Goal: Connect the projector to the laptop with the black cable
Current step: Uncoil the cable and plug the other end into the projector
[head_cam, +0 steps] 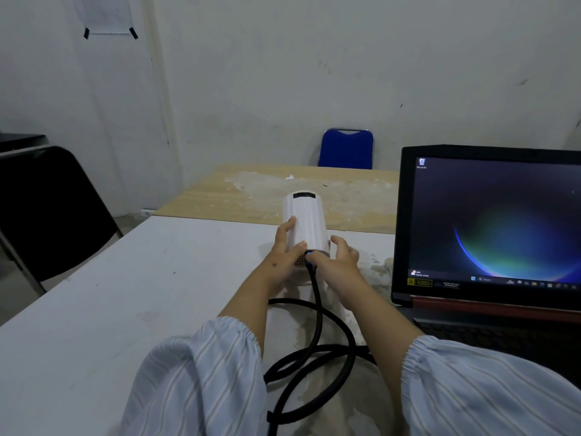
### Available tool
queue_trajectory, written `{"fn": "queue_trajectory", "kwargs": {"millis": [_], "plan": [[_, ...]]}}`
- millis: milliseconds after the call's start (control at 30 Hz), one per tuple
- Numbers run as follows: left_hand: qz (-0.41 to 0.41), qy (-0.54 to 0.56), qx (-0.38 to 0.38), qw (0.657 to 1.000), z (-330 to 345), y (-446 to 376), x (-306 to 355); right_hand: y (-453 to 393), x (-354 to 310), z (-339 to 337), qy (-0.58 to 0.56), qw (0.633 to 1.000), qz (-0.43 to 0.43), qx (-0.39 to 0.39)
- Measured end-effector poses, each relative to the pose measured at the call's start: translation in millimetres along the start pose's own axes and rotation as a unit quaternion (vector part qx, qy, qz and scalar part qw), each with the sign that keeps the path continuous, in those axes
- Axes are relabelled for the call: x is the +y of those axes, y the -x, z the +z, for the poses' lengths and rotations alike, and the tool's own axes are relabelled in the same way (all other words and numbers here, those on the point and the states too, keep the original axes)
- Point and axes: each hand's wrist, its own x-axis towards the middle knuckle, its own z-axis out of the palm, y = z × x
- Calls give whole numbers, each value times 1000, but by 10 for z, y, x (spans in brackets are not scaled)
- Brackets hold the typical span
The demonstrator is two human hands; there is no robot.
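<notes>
A white cylindrical projector (304, 220) lies on the white table (94, 309) with its rear end toward me. My left hand (284, 251) grips its left side. My right hand (338, 262) is at its rear end, fingers on the blue-tipped plug (309, 258) of the black cable (316, 309). The plug sits against the projector's back. The cable runs toward me in loose loops between my striped sleeves. An open black laptop (490, 228) stands at the right with its screen lit; where the cable's other end goes is hidden.
A worn wooden table (276, 190) adjoins the white one at the far side. A blue chair (345, 149) stands behind it against the wall. A black folding chair (50, 212) is at the left. A taped paper (107, 17) hangs on the wall.
</notes>
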Motion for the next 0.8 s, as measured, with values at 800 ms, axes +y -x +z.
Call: {"fn": "queue_trajectory", "kwargs": {"millis": [800], "plan": [[-2, -108, 32, 994, 118, -258, 10, 20, -20, -104, 80, 994, -76, 24]]}}
